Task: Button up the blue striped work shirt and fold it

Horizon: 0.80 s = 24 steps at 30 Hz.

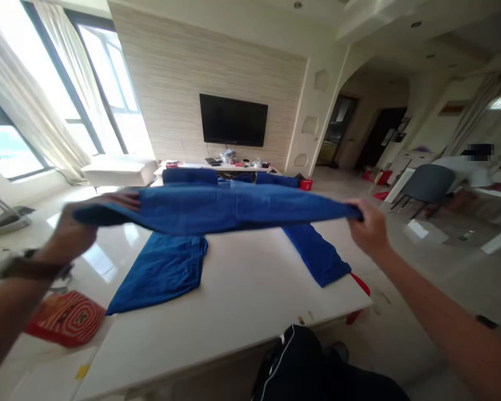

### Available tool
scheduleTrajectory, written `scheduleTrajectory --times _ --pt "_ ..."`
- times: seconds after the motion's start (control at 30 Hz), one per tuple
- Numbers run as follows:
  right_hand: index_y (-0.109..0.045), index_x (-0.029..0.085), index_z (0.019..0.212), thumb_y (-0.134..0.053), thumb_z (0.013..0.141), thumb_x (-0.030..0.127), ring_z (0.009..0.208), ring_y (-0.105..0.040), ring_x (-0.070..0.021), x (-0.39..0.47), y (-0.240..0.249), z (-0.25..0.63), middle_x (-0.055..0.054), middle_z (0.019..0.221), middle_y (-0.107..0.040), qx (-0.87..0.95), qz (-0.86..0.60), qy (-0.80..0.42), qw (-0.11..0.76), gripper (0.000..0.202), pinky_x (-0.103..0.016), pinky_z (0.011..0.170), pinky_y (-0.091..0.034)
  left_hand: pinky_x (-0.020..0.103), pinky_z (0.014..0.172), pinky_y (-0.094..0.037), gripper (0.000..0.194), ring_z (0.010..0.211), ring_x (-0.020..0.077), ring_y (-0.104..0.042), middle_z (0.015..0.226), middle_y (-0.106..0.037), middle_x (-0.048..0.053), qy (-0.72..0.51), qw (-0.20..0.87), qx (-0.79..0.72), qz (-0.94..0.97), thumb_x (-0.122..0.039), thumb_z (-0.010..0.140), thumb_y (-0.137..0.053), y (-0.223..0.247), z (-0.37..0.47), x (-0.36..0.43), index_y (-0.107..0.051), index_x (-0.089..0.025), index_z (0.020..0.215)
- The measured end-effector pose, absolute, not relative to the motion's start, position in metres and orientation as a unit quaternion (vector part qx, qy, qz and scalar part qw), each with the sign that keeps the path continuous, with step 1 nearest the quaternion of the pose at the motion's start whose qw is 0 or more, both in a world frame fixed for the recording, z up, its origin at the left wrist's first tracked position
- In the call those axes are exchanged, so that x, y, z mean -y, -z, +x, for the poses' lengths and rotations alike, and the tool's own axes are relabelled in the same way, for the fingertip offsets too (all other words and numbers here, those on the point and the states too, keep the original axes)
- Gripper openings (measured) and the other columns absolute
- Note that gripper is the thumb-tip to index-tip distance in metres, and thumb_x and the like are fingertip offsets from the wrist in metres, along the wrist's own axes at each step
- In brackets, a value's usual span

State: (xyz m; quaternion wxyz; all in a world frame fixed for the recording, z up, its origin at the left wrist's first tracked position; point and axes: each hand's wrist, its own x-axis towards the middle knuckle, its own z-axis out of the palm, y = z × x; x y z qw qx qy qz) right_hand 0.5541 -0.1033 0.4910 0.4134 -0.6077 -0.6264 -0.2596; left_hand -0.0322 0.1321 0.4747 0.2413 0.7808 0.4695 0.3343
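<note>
A blue garment [187, 209] is stretched level in the air above the white table [250, 289], with a seam near its middle. My left hand [77, 228] has its fingers wrapped round one end; it is slightly blurred. At the other end, my right hand [369, 225] pinches the cloth between thumb and fingers. Below on the table lie a wide piece of blue cloth [167, 270] at the left and a narrower strip of blue cloth [319, 256] at the right. Whether these join the held garment is hidden behind it.
More blue cloth [190, 177] shows beyond the garment. A red patterned bag [73, 318] is on the floor at left. A television [234, 120] hangs above a cluttered low cabinet. At far right a person [463, 167] sits on a grey chair [428, 182].
</note>
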Motion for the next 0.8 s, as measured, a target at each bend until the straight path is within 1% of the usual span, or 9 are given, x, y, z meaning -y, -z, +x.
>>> scheduleTrajectory --times 0.1,0.2,0.3,0.37,0.47,0.53,0.6,0.7,0.8 --pt "-0.070 0.021 0.112 -0.050 0.077 0.017 0.119 -0.063 -0.0291 0.137 -0.345 0.559 -0.012 0.119 -0.070 0.667 -0.653 0.080 0.350 0.041 -0.050 0.108 -0.048 0.039 0.115 -0.034 0.030 0.137 0.0205 -0.050 0.124 -0.071 -0.017 -0.316 0.250 -0.379 0.833 -0.025 0.091 -0.047 -0.360 -0.039 -0.105 -0.075 -0.027 0.101" --pt "-0.074 0.020 0.112 -0.048 0.077 0.014 0.128 -0.059 -0.0269 0.160 -0.223 0.558 -0.014 0.125 -0.069 0.649 -0.708 -0.072 0.270 0.044 -0.046 0.113 -0.045 0.036 0.119 -0.034 0.040 0.137 0.0220 -0.055 0.130 -0.073 -0.010 -0.226 0.267 -0.423 0.836 -0.019 0.072 -0.057 -0.225 -0.041 -0.070 -0.076 -0.036 0.103" --pt "-0.076 0.021 0.107 -0.049 0.083 0.017 0.128 -0.059 -0.0270 0.170 -0.148 0.557 -0.012 0.122 -0.071 0.623 -0.735 -0.176 0.201 0.036 -0.044 0.111 -0.045 0.037 0.118 -0.041 0.039 0.132 0.0256 -0.061 0.128 -0.075 -0.005 -0.096 0.248 -0.486 0.833 -0.020 0.070 -0.061 -0.115 -0.042 -0.033 -0.077 -0.039 0.100" --pt "-0.077 0.020 0.100 -0.048 0.089 0.025 0.120 -0.062 -0.0280 0.169 -0.121 0.559 -0.013 0.114 -0.072 0.590 -0.758 -0.234 0.148 0.031 -0.043 0.108 -0.046 0.039 0.116 -0.045 0.041 0.132 0.0266 -0.062 0.129 -0.074 -0.003 -0.056 0.229 -0.502 0.832 -0.017 0.070 -0.059 -0.071 -0.043 -0.014 -0.078 -0.038 0.100" --pt "-0.076 0.016 0.112 -0.049 0.092 0.033 0.119 -0.063 -0.0285 0.164 -0.101 0.566 -0.017 0.121 -0.071 0.545 -0.783 -0.282 0.102 0.037 -0.041 0.109 -0.045 0.042 0.117 -0.045 0.048 0.135 0.0277 -0.059 0.136 -0.069 0.004 -0.073 0.211 -0.500 0.837 -0.016 0.073 -0.054 -0.043 -0.040 0.001 -0.078 -0.028 0.112" --pt "-0.071 0.016 0.128 -0.054 0.091 0.037 0.131 -0.058 -0.0285 0.162 -0.091 0.571 -0.017 0.141 -0.063 0.533 -0.783 -0.308 0.086 0.046 -0.039 0.113 -0.041 0.045 0.120 -0.042 0.051 0.140 0.0287 -0.053 0.145 -0.062 0.007 -0.092 0.200 -0.496 0.840 -0.019 0.080 -0.053 -0.040 -0.031 0.001 -0.074 -0.025 0.126" --pt "-0.067 0.018 0.137 -0.058 0.089 0.038 0.140 -0.052 -0.0275 0.162 -0.080 0.575 -0.014 0.156 -0.051 0.523 -0.778 -0.341 0.065 0.053 -0.036 0.117 -0.038 0.051 0.122 -0.038 0.057 0.146 0.0313 -0.045 0.156 -0.052 0.008 -0.079 0.190 -0.503 0.839 -0.023 0.084 -0.054 -0.038 -0.018 -0.003 -0.065 -0.026 0.140" --pt "-0.065 0.018 0.140 -0.054 0.089 0.032 0.143 -0.050 -0.0248 0.166 -0.065 0.578 -0.011 0.160 -0.044 0.508 -0.779 -0.366 0.043 0.054 -0.034 0.119 -0.036 0.060 0.125 -0.028 0.064 0.153 0.0381 -0.031 0.163 -0.042 0.010 -0.005 0.186 -0.518 0.835 -0.024 0.086 -0.056 -0.028 0.003 -0.006 -0.057 -0.025 0.150" --pt "-0.063 0.020 0.142 -0.049 0.091 0.029 0.144 -0.048 -0.0240 0.174 -0.057 0.582 -0.009 0.159 -0.046 0.500 -0.789 -0.354 0.037 0.053 -0.035 0.121 -0.033 0.063 0.124 -0.025 0.065 0.156 0.0434 -0.019 0.167 -0.036 0.011 0.045 0.183 -0.534 0.824 -0.028 0.088 -0.056 -0.012 0.018 0.001 -0.052 -0.025 0.153"
